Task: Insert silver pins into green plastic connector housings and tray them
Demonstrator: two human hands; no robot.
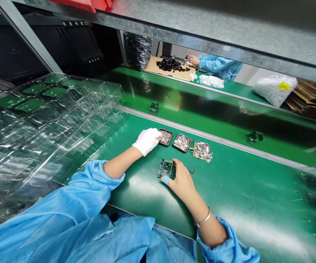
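My left hand (148,141), in a white glove with bare fingertips, reaches over the left edge of a black tray (167,137) of small metal parts. Its fingers are drawn together there; whatever they pinch is too small to see. With thumb and forefinger on opposite edges, my right hand (181,179) grips a green circuit board (164,168) on the bench. Blue tape wraps its thumb. Beside the first tray are a second black tray (182,143) and a pale tray (202,150), both heaped with metal pieces. A small bent hex key (193,171) lies near my right hand.
Clear plastic blister trays (72,124) are stacked at left, some holding green boards. Beyond a metal rail (215,137), two assembled boards (153,107) (254,137) lie on a green strip. A co-worker's hand (193,60) is at the back. A shelf (229,29) hangs overhead.
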